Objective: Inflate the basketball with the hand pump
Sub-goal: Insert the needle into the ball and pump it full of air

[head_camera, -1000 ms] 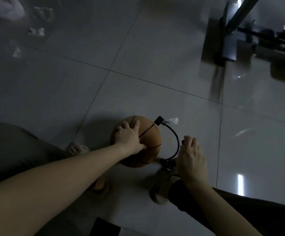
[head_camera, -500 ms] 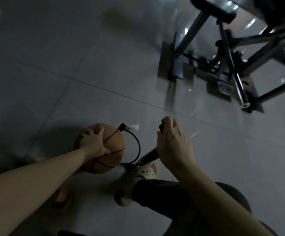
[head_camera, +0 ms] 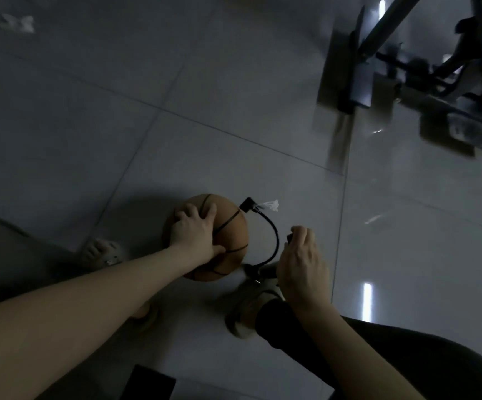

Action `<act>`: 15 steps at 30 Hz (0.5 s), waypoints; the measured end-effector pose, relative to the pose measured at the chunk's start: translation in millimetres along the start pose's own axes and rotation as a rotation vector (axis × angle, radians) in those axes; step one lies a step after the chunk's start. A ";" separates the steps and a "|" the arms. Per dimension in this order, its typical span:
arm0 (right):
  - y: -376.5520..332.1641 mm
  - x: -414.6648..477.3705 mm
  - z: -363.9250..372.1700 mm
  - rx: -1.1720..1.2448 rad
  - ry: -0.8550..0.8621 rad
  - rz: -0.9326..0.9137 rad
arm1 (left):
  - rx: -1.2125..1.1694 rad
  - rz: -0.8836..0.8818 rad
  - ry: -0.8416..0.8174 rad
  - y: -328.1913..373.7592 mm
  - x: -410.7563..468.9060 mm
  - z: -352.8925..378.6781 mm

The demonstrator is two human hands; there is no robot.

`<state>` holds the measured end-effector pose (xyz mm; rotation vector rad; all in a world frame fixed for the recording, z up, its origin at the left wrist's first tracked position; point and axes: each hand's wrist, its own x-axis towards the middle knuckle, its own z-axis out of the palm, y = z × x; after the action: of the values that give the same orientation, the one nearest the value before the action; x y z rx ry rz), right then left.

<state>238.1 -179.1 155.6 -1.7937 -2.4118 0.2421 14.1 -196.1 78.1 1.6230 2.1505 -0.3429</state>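
An orange basketball (head_camera: 231,235) lies on the grey tiled floor between my feet. My left hand (head_camera: 196,235) rests on top of it with fingers spread, holding it still. A black hose (head_camera: 274,241) curves from a black connector (head_camera: 248,204) at the ball's upper right, where a white string hangs, down to the pump's base (head_camera: 258,272). My right hand (head_camera: 302,264) grips the pump handle, low over the pump. The pump body is mostly hidden under that hand. My right foot, in a light sandal, sits at the pump's base.
A dark metal frame with bars and plates (head_camera: 407,67) stands at the upper right. My left foot (head_camera: 101,252) is left of the ball. A dark flat object (head_camera: 150,383) lies at the bottom edge. White scraps (head_camera: 17,23) lie at the far upper left.
My right hand, raised with the handle half a second ago, has pushed back down toward the pump base. My left hand has stayed on the ball. The view has swung.
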 end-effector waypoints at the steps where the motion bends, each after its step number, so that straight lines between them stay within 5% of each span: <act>1: 1.7 -0.7 7.4 0.007 -0.014 0.002 | 0.007 0.004 0.003 2.0 0.4 0.2; 10: 8.0 -2.3 48.0 0.053 -0.117 0.017 | 0.008 -0.011 -0.022 1.9 2.9 5.5; 15: 3.4 3.8 -1.9 0.082 -0.093 -0.027 | 0.020 -0.050 -0.067 6.4 6.0 -4.4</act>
<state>240.6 -174.4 156.8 -1.7514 -2.4472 0.4244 18.0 -187.2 79.5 1.5487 2.1466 -0.4298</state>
